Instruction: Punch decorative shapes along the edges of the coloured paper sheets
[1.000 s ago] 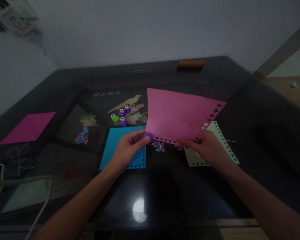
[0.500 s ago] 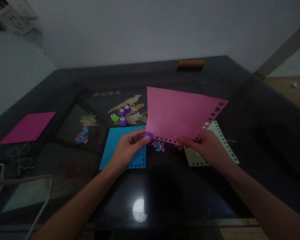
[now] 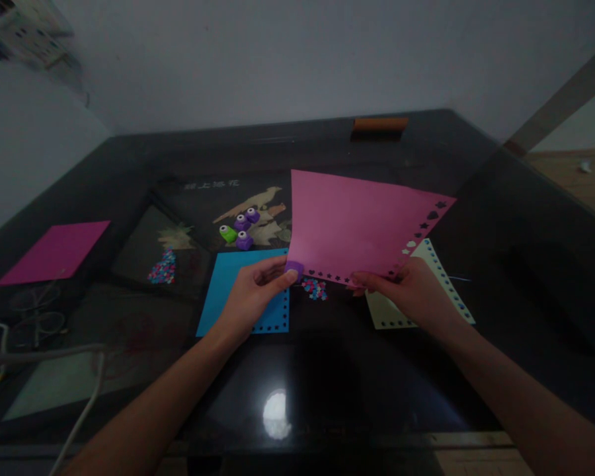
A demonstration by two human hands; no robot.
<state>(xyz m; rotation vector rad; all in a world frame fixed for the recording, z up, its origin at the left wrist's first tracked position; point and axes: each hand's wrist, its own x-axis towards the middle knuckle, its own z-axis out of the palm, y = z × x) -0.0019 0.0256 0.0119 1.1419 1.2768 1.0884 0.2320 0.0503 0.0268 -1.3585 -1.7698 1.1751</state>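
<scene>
A pink sheet of paper [image 3: 357,225] is held up, tilted, above the dark table. Hearts, stars and other shapes are punched along its right and lower edges. My left hand [image 3: 258,291] is closed on a purple craft punch [image 3: 294,270], thumb on top, at the sheet's lower left corner. The sheet's lower right edge is pinched by my right hand [image 3: 411,291]. Below the sheet lies a small heap of punched paper bits [image 3: 315,289]. Under my left hand is a blue sheet [image 3: 218,297], and under my right hand a pale yellow sheet [image 3: 391,314], both with punched edges.
Several purple punches [image 3: 244,240] and a green punch [image 3: 227,233] stand behind the blue sheet. Further left are a larger confetti pile [image 3: 163,268] and a magenta sheet [image 3: 57,251]. A white cable [image 3: 96,390] hangs at near left. An orange-brown roll [image 3: 379,125] lies at the back.
Almost nothing differs. The pink sheet's upper and right edges have shifted very slightly, while both hands keep their hold in the same place.
</scene>
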